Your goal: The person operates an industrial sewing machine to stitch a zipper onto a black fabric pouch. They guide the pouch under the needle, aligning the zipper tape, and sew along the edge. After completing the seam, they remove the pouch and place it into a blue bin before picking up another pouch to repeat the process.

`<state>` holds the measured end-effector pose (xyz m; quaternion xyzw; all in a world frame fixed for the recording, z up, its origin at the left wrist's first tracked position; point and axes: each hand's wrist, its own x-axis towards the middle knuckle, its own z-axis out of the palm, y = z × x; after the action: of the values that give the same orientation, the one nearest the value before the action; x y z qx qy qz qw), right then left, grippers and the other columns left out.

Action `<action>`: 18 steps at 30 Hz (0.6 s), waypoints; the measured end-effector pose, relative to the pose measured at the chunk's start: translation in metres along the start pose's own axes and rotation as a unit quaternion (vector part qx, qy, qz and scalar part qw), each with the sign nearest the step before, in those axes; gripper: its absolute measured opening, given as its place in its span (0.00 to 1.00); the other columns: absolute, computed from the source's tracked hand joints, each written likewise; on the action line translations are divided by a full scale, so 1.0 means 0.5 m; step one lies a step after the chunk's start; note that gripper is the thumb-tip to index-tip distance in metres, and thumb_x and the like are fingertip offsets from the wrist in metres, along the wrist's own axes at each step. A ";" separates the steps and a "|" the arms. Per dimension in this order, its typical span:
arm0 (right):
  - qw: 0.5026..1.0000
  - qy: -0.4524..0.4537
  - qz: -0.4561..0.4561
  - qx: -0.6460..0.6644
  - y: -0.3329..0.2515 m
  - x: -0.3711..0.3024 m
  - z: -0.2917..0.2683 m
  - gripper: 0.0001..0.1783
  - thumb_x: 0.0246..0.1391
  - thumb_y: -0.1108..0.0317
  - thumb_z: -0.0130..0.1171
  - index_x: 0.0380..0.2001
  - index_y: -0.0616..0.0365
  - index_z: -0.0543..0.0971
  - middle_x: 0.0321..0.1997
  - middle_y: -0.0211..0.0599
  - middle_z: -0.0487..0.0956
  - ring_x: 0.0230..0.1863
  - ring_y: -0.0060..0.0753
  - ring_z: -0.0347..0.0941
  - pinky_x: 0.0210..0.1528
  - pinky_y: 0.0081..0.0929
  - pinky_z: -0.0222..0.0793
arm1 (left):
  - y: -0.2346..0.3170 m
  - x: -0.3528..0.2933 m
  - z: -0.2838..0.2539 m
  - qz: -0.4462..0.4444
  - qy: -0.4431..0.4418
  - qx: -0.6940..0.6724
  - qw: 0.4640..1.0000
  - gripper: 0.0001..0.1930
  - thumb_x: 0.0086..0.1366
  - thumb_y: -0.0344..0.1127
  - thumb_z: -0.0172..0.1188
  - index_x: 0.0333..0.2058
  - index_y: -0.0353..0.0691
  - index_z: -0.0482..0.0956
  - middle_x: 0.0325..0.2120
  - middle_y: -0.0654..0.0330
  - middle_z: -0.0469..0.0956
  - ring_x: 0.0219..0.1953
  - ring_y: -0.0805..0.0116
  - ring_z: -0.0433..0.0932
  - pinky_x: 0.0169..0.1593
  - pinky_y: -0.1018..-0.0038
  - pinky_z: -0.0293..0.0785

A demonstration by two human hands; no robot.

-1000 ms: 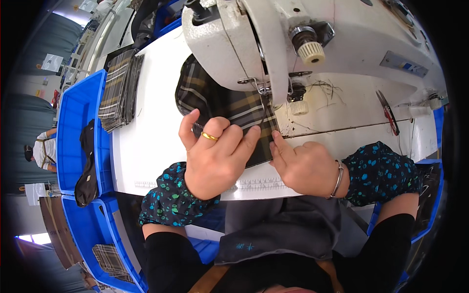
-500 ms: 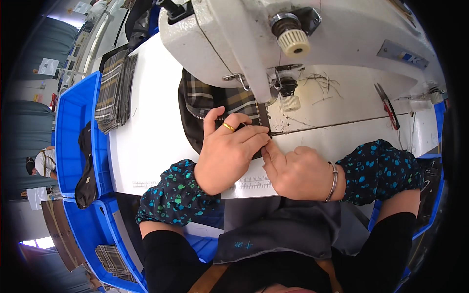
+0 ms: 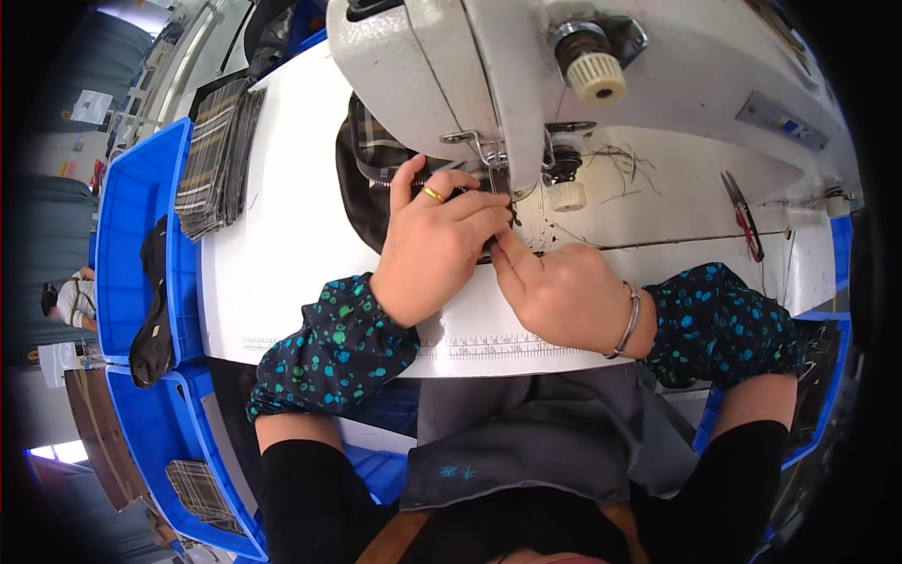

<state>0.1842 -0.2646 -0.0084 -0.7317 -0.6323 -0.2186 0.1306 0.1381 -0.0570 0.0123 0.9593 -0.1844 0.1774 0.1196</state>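
Observation:
A dark pouch-like piece (image 3: 361, 209) with a plaid panel (image 3: 378, 141) and a zipper lies on the white sewing table. Its right edge reaches the presser foot (image 3: 498, 179) of a sewing machine. My left hand (image 3: 427, 246), with a gold ring, rests on the piece, fingers stretched and apart, the little finger raised. Its fingertips are close to the presser foot. My right hand (image 3: 568, 296), wearing a bracelet, pinches the near edge of the piece beside my left fingertips. The hands cover much of the piece.
The white sewing machine (image 3: 676, 66) arches over the far side. Thread snips (image 3: 742, 214) and loose threads (image 3: 620, 174) lie at right. At left are stacked plaid pieces (image 3: 218, 155) and blue bins (image 3: 141, 249). A printed ruler (image 3: 498, 348) runs along the near table edge.
Both hands have moved away from me with the piece, and its right edge is now at the presser foot. The whole view has shifted slightly.

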 end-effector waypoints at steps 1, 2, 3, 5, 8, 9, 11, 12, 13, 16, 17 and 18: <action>1.000 -0.002 0.001 -0.001 0.004 0.003 0.000 0.19 0.47 0.69 0.62 0.39 0.75 0.86 0.45 0.69 0.85 0.15 0.25 0.76 0.17 0.25 0.70 | -0.006 0.001 0.002 -0.001 0.002 -0.002 1.000 0.13 0.52 0.31 0.70 0.38 0.50 0.88 0.46 0.73 0.87 0.55 0.67 0.78 0.72 0.44 0.55; 1.000 -0.002 0.003 -0.002 0.007 0.004 0.001 0.19 0.47 0.69 0.62 0.39 0.75 0.85 0.46 0.69 0.85 0.16 0.25 0.76 0.18 0.25 0.70 | -0.013 0.002 0.007 0.000 0.004 -0.004 1.000 0.12 0.53 0.31 0.70 0.38 0.50 0.88 0.47 0.73 0.86 0.56 0.66 0.77 0.72 0.42 0.54; 1.000 -0.002 0.005 -0.003 0.008 0.005 0.004 0.19 0.47 0.69 0.62 0.39 0.75 0.85 0.46 0.69 0.85 0.16 0.26 0.76 0.18 0.26 0.70 | -0.016 0.002 0.009 0.000 0.006 -0.007 1.000 0.12 0.53 0.32 0.70 0.38 0.50 0.88 0.48 0.72 0.86 0.56 0.66 0.77 0.72 0.41 0.53; 1.000 -0.005 0.008 -0.001 0.010 0.005 0.004 0.19 0.48 0.69 0.61 0.40 0.74 0.85 0.47 0.69 0.85 0.16 0.26 0.77 0.18 0.26 0.71 | -0.004 -0.002 0.006 -0.002 0.019 0.045 0.999 0.11 0.55 0.33 0.68 0.39 0.49 0.88 0.49 0.70 0.84 0.58 0.65 0.76 0.72 0.39 0.52; 1.000 -0.012 0.015 0.011 0.013 0.002 0.002 0.19 0.48 0.69 0.61 0.40 0.74 0.85 0.48 0.69 0.85 0.16 0.27 0.77 0.19 0.27 0.72 | 0.038 -0.011 -0.017 -0.010 0.037 0.151 0.988 0.13 0.53 0.34 0.69 0.40 0.52 0.89 0.52 0.70 0.81 0.60 0.62 0.75 0.68 0.40 0.54; 1.000 -0.013 0.020 0.015 0.012 0.000 0.003 0.18 0.49 0.69 0.61 0.39 0.73 0.85 0.48 0.68 0.85 0.17 0.27 0.77 0.19 0.27 0.72 | 0.050 -0.016 -0.023 -0.014 0.043 0.191 0.981 0.14 0.52 0.34 0.69 0.40 0.54 0.89 0.53 0.70 0.81 0.61 0.61 0.75 0.66 0.41 0.55; 0.999 -0.013 0.020 0.022 0.012 -0.002 0.005 0.17 0.49 0.69 0.61 0.39 0.71 0.85 0.49 0.67 0.85 0.17 0.27 0.78 0.20 0.27 0.72 | 0.051 -0.025 -0.022 0.005 0.047 0.192 0.980 0.14 0.52 0.36 0.69 0.40 0.51 0.89 0.49 0.71 0.82 0.55 0.64 0.78 0.67 0.45 0.57; 0.999 -0.012 0.015 0.025 0.012 -0.004 0.005 0.17 0.49 0.68 0.61 0.38 0.71 0.85 0.49 0.65 0.85 0.18 0.27 0.78 0.20 0.27 0.72 | 0.048 -0.028 -0.025 0.013 0.038 0.178 0.983 0.15 0.52 0.36 0.68 0.40 0.50 0.89 0.47 0.71 0.82 0.53 0.64 0.78 0.66 0.47 0.60; 0.999 -0.012 0.011 0.028 0.013 -0.006 0.005 0.16 0.49 0.68 0.61 0.38 0.70 0.85 0.48 0.64 0.85 0.18 0.27 0.78 0.20 0.27 0.72 | 0.046 -0.030 -0.027 0.021 0.030 0.164 0.986 0.15 0.52 0.35 0.68 0.41 0.49 0.89 0.46 0.71 0.83 0.51 0.65 0.79 0.65 0.50 0.63; 0.999 0.005 0.003 0.042 0.010 -0.002 0.001 0.16 0.48 0.68 0.62 0.38 0.68 0.85 0.46 0.58 0.86 0.19 0.27 0.78 0.20 0.27 0.71 | 0.023 -0.021 -0.015 0.027 0.034 0.086 0.995 0.14 0.53 0.35 0.65 0.40 0.45 0.88 0.39 0.69 0.81 0.46 0.65 0.78 0.61 0.56 0.70; 0.999 -0.001 0.004 0.040 0.009 -0.003 0.000 0.16 0.49 0.68 0.62 0.39 0.67 0.86 0.47 0.54 0.86 0.19 0.26 0.77 0.21 0.26 0.71 | 0.020 -0.021 -0.010 0.027 0.033 0.065 0.997 0.14 0.54 0.35 0.64 0.40 0.44 0.88 0.37 0.68 0.80 0.47 0.65 0.77 0.62 0.55 0.71; 0.999 -0.006 0.006 0.039 0.006 -0.005 0.000 0.16 0.51 0.68 0.62 0.41 0.65 0.87 0.48 0.50 0.86 0.20 0.25 0.76 0.23 0.26 0.70 | 0.020 -0.020 -0.009 0.031 0.030 0.070 0.997 0.14 0.54 0.35 0.64 0.40 0.44 0.88 0.37 0.68 0.79 0.47 0.65 0.77 0.60 0.57 0.72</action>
<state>0.1871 -0.2673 -0.0092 -0.7310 -0.6367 -0.1891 0.1563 0.1243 -0.0618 0.0142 0.9534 -0.1971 0.2226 0.0520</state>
